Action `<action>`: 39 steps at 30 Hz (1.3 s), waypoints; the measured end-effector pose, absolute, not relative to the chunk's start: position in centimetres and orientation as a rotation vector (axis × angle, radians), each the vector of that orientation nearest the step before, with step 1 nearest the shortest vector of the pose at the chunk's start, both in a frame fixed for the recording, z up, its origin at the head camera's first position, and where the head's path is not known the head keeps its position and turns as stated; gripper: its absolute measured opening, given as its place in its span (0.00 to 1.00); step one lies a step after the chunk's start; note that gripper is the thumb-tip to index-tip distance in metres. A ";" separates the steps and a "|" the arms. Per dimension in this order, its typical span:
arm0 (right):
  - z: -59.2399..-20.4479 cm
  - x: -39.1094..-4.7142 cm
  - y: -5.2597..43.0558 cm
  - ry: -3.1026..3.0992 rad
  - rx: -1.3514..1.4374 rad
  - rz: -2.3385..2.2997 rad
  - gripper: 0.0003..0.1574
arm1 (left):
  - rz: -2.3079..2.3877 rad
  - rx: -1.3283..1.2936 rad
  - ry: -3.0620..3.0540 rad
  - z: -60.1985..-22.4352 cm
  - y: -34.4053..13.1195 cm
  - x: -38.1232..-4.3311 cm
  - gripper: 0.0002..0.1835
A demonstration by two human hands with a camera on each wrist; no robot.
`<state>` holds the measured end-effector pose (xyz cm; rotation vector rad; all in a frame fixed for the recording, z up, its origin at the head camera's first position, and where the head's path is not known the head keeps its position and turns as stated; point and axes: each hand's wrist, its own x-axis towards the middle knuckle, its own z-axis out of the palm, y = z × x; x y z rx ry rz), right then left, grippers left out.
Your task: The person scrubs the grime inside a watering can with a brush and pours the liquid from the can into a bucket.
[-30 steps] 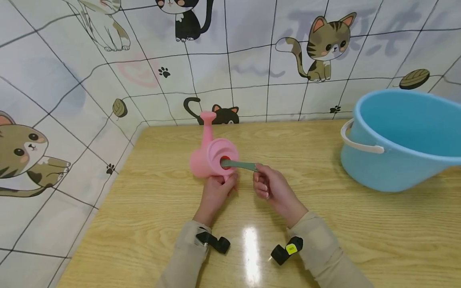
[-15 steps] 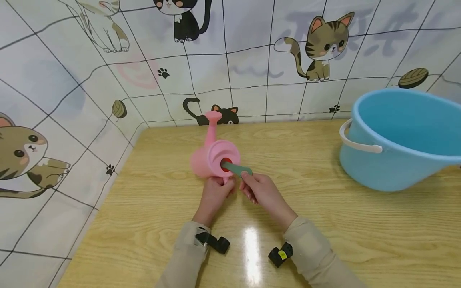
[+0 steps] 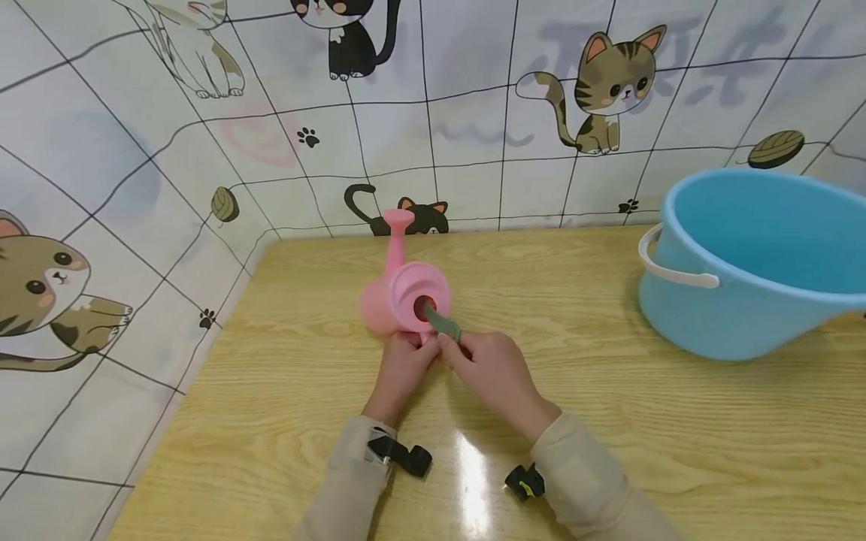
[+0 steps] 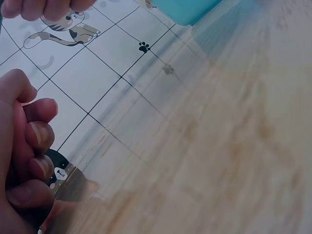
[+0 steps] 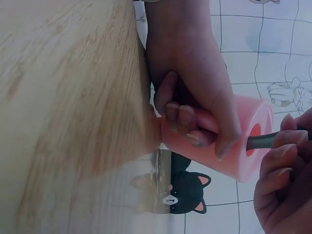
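Note:
A pink watering can stands on the table, its spout toward the wall and its round opening facing me. My left hand grips the can's handle, its fingers curled around it in the right wrist view. My right hand pinches the end of a slim tool with a grey-green handle. The tool's far end goes through the can's opening, where its head is hidden. Something red shows just inside that hole. In the right wrist view the handle enters the opening between both hands.
A large light-blue bucket with a white handle stands at the right of the wooden table. Behind and to the left rises a white wall covering printed with cats and grid lines.
My right hand has moved left and closer to the can, and the tool's handle sinks deeper and tilts toward me. The can has turned slightly; my left hand keeps its grip.

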<state>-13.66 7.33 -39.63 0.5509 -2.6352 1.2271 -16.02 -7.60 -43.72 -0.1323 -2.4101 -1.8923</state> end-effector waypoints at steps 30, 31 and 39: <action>-41.5 -15.6 9.0 -2.712 0.286 1.891 0.33 | -1.892 -0.170 -2.407 -46.5 -7.8 -17.5 0.12; -41.5 -15.6 8.9 -2.717 0.290 1.889 0.32 | -1.893 -0.166 -2.409 -46.5 -7.8 -17.4 0.12; -41.0 -15.2 8.6 -2.706 0.247 1.811 0.29 | -1.918 -0.152 -2.411 -46.3 -8.0 -17.3 0.14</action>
